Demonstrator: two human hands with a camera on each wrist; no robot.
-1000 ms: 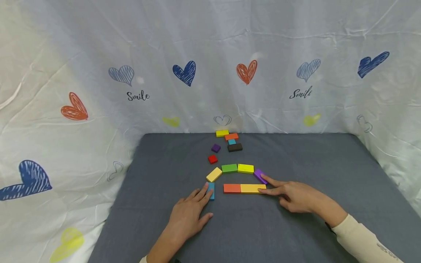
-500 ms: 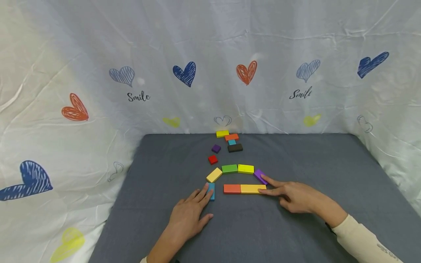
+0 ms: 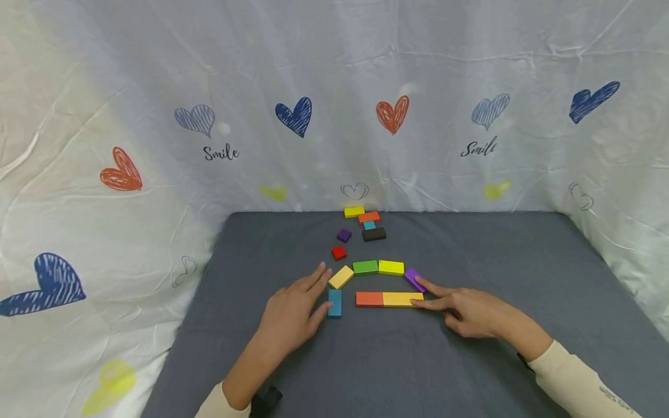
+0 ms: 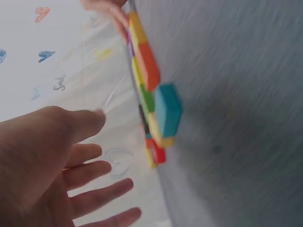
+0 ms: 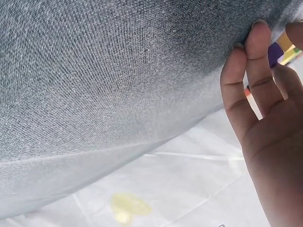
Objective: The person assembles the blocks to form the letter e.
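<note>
In the head view my left hand (image 3: 290, 316) hovers at the left of the block arch, fingers spread and holding nothing. Its thumb tip overlaps the left edge of a blue block (image 3: 335, 304); the other fingertips are beside a pale yellow block (image 3: 341, 277). My right hand (image 3: 473, 312) stretches two fingers leftward. One touches a purple block (image 3: 414, 280), the other the right end of a yellow-orange block (image 3: 402, 299), which lies end to end with an orange-red block (image 3: 369, 299). A green block (image 3: 365, 267) and a yellow block (image 3: 391, 267) form the arch's top.
Behind the arch lie a red block (image 3: 338, 252), a dark purple block (image 3: 344, 235), a black block (image 3: 374, 234), a small blue block (image 3: 369, 225), an orange block (image 3: 368, 217) and another yellow block (image 3: 353, 212). A white heart-print curtain (image 3: 334, 162) borders the grey table (image 3: 470, 249).
My left hand has lifted off the blue block and shifted away and slightly left, leaving that block fully in sight. The right hand stays where it was.
</note>
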